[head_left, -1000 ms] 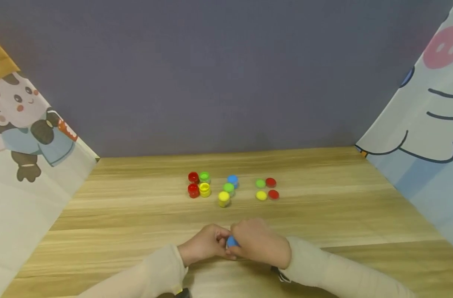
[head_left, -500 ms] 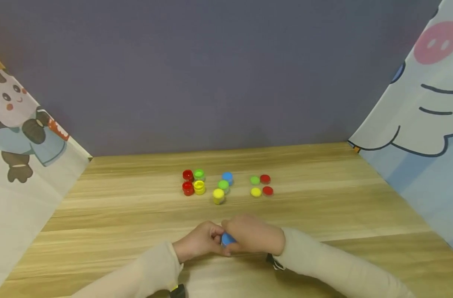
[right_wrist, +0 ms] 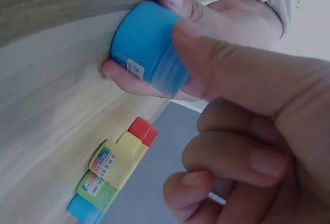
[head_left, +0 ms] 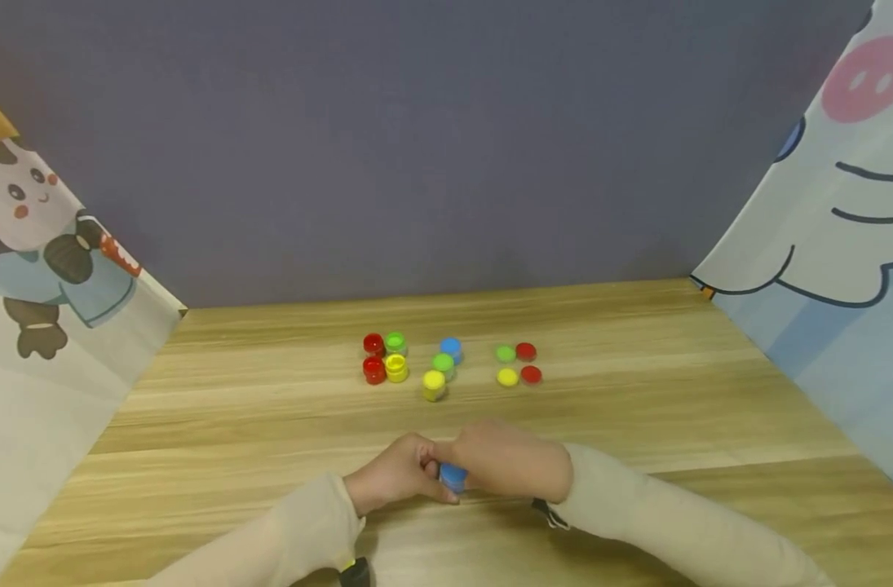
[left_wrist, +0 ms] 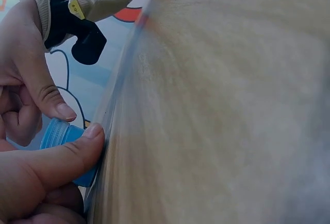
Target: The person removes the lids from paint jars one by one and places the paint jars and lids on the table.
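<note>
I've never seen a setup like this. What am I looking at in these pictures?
There's no robot here, just bare-handed work. The wide picture comes from a head-worn camera looking forward and down; the two close ones come from wrist cameras.

On the wooden table stand four open jars (two red, one green, one yellow), then three lidded jars in blue, green and yellow. Four loose lids lie to their right.

The left hand holds a blue jar, and the right hand grips its top end.
</note>
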The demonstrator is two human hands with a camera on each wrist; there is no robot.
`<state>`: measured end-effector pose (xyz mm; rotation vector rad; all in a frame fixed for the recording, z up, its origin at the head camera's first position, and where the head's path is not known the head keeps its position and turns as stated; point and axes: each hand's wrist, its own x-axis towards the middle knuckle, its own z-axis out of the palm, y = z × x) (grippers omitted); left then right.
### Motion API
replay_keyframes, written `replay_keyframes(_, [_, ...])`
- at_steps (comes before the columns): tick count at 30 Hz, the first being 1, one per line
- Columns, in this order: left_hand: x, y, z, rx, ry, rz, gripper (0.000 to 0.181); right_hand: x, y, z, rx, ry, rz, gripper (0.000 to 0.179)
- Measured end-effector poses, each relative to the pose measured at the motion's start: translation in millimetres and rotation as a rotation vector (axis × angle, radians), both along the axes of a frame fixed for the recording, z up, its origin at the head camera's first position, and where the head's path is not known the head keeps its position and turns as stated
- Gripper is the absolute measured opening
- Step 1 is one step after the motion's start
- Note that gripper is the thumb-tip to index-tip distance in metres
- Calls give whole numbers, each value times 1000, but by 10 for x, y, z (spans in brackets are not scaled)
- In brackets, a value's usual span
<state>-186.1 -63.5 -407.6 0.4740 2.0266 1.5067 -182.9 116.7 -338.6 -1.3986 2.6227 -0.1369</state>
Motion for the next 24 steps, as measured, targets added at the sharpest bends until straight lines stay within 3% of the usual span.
replay_keyframes(6, [-6, 5, 4, 10, 6, -4, 24, 32, -32, -32, -85, -48, -108, 20])
replay_keyframes(10, [2, 15, -1, 4, 14, 8, 25, 98, -75, -79, -86, 58, -218, 31])
replay_keyframes(14, [7, 27, -9, 13, 15, 22, 21, 129, -95, -127, -63, 156, -271, 47])
replay_keyframes(19, [7, 31, -24, 27, 6, 25, 19, 138, -102, -146, -25, 138, -288, 52])
replay_keyframes(24, [5, 23, -21, 25, -6, 22, 22, 127, -108, -122, -14, 79, -295, 44])
